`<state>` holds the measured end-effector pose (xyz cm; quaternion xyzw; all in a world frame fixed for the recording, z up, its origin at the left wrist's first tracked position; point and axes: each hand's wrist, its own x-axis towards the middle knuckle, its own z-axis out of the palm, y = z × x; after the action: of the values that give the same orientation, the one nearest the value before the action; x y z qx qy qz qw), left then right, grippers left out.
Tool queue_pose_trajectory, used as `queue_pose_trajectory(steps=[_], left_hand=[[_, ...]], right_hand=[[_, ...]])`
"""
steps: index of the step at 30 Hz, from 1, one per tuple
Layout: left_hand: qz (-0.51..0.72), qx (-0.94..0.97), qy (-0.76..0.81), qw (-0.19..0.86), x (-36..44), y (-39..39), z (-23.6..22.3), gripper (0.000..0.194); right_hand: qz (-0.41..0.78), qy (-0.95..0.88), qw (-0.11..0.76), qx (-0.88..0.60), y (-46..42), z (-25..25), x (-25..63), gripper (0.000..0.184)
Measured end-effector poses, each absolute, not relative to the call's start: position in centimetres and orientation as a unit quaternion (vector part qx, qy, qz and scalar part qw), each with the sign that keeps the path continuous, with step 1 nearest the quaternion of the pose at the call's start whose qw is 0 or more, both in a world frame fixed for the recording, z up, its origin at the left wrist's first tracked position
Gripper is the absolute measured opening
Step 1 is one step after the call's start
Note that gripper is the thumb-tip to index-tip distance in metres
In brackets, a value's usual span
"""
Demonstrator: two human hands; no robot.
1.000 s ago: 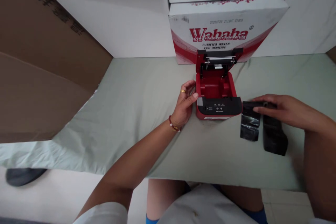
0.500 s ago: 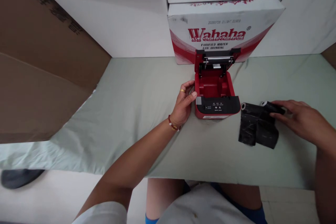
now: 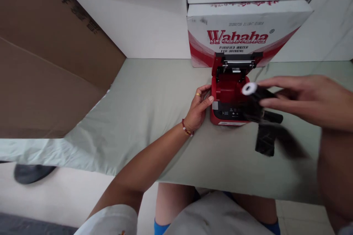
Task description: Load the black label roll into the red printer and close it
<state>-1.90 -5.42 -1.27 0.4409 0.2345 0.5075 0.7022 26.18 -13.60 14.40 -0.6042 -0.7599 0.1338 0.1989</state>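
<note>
A small red and black label printer stands on the cloth-covered table, its lid raised and its red roll bay open. My left hand grips its left side, thumb at the front corner and fingers behind. In my right hand, between thumb and fingers, is a black roll with a white core end. It is raised over the right side of the printer, and dark film, blurred by motion, hangs below it. A second black roll lies on the table, with a black sheet spread in front.
Behind the printer stands a white and red water carton, backed by stacked white boxes. A large brown cardboard box fills the left. The pale green tablecloth ends at my lap. A dark shoe shows on the floor.
My right hand has lifted one black roll off the table and carried it left and up, over the printer's right side. My left hand has kept its hold on the printer.
</note>
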Motion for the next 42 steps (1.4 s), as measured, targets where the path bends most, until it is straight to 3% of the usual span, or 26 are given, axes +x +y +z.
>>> queue_pose_trajectory(steps=[2,6,11,13,19,22,25,27,29,31,34,42], left_hand=[[0.504,0.452,0.236,0.697,-1.9,-5.3,-1.6,0.062],[0.516,0.555,0.28,0.589,-2.5,-5.4,-2.2,0.061],[0.568,0.761,0.259,0.175,-3.3,-7.7,-0.8,0.065],[0.555,0.804,0.203,0.066,-3.1,-9.1,0.1,0.067],[0.468,0.871,0.15,-0.009,-2.0,-11.6,1.4,0.052],[0.452,0.879,0.149,-0.037,-2.2,-11.6,1.7,0.044],[0.46,0.873,0.146,-0.066,-2.4,-11.6,2.0,0.035],[0.469,0.867,0.15,-0.08,-2.3,-11.7,2.2,0.032],[0.477,0.86,0.156,-0.089,-2.2,-11.8,2.4,0.03],[0.483,0.856,0.157,-0.096,-2.1,-11.8,2.5,0.027],[0.484,0.855,0.155,-0.1,-2.1,-11.8,2.5,0.024],[0.489,0.857,0.134,-0.089,-2.2,-11.6,2.2,0.024]], right_hand=[[0.142,-0.76,0.151,-0.616,-9.9,13.7,23.1,0.047],[0.046,-0.773,0.012,-0.633,-6.6,12.8,19.5,0.046],[0.018,-0.747,-0.063,-0.661,-6.9,12.9,17.7,0.048],[0.027,-0.745,-0.065,-0.663,-7.0,13.0,17.2,0.05],[0.011,-0.733,-0.065,-0.677,-6.4,12.1,16.8,0.045],[0.047,-0.765,0.022,-0.642,-7.2,12.3,17.6,0.041],[0.103,-0.766,0.232,-0.591,-8.8,13.7,18.9,0.025],[0.07,-0.693,0.403,-0.594,-9.5,14.4,19.8,0.022],[0.0,-0.613,0.514,-0.6,-9.1,14.4,20.8,0.026],[-0.02,-0.593,0.539,-0.598,-8.0,13.5,21.7,0.04],[0.05,-0.628,0.499,-0.595,-6.5,11.5,22.5,0.049],[0.085,-0.692,0.471,-0.54,-11.4,9.9,21.5,0.035]])
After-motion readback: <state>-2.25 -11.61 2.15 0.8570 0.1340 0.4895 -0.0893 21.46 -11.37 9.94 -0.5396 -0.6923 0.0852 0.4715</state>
